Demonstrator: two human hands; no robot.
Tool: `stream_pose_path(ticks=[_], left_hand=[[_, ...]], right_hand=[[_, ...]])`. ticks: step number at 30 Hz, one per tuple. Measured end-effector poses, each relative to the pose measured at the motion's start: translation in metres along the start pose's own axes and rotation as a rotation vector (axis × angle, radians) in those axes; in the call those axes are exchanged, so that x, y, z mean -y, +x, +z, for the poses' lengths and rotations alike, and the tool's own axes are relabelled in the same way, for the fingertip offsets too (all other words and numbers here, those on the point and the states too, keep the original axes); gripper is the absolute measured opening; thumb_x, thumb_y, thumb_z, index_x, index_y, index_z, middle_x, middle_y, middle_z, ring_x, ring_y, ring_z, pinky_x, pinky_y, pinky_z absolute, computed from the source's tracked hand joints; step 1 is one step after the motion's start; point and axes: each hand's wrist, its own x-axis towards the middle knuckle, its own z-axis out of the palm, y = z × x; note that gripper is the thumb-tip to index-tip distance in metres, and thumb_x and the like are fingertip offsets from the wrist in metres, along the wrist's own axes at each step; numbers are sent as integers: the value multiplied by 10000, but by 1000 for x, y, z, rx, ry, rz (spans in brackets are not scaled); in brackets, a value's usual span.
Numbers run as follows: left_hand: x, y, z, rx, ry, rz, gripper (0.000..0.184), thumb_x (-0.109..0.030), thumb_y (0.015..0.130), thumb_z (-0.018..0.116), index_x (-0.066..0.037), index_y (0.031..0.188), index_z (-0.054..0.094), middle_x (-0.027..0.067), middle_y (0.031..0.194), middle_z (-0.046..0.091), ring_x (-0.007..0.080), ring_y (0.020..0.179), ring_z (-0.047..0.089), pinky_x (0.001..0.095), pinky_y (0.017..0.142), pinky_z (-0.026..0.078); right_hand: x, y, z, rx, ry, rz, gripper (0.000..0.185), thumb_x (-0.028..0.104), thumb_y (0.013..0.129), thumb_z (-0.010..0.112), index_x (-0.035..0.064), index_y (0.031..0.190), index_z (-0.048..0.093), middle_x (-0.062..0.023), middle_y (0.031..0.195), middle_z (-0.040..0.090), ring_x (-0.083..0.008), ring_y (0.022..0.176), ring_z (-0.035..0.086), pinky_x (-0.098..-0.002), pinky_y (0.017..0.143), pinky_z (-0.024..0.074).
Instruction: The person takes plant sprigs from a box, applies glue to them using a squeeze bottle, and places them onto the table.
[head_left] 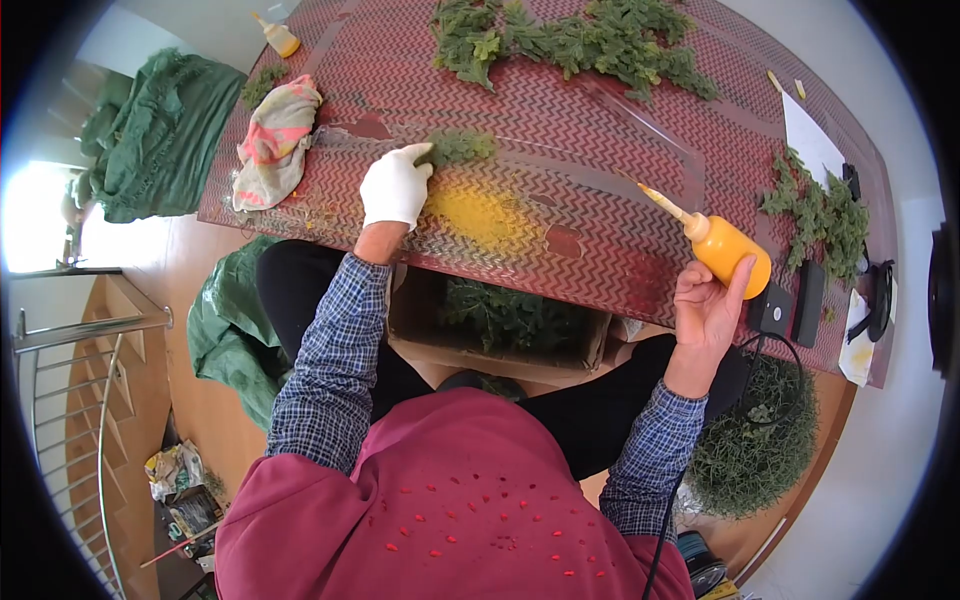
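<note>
My left hand, in a white glove, reaches over the table with its fingertips closed on the near end of a small green artificial sprig. The sprig lies low over the tabletop, just beyond a patch of yellow residue. In my bare right hand is a yellow squeeze bottle, its long nozzle tilted up and to the left. Fingers and thumb wrap the bottle's lower part, above the table's near right edge.
Green foliage lies at the table's far side, with another bunch at right. A stained cloth and a second bottle are at left. Below the table edge sits a cardboard box holding greenery. Dark devices and a cable are at right.
</note>
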Motion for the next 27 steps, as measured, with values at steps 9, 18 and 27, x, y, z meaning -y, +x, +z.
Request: stream_pose_path(ticks=[9, 18, 27], left_hand=[[-3, 11, -27, -35, -130, -51, 383, -345, 842, 683, -144, 1169, 670, 136, 909, 693, 296, 825, 663, 372, 747, 512], [7, 46, -17, 500, -157, -180, 404, -220, 850, 705, -71, 1214, 615, 116, 812, 686, 235, 721, 679, 346, 601, 529], [-24, -75, 7, 281, -1683, -922, 251, -145, 926, 615, 33, 1095, 562, 211, 993, 649, 326, 806, 660, 424, 679, 555]], right_hand=[[-2, 1, 0, 12, 25, 19, 428, 344, 913, 651, 44, 1200, 547, -74, 1002, 613, -139, 657, 476, -254, 599, 485], [-2, 0, 0, 12, 8, 22, 438, 342, 912, 654, 42, 1209, 539, -82, 1019, 615, -138, 664, 480, -258, 603, 489], [-6, 1, 1, 13, -3, 37, 425, 354, 915, 642, 67, 1212, 546, -78, 1046, 630, -135, 657, 503, -264, 591, 508]])
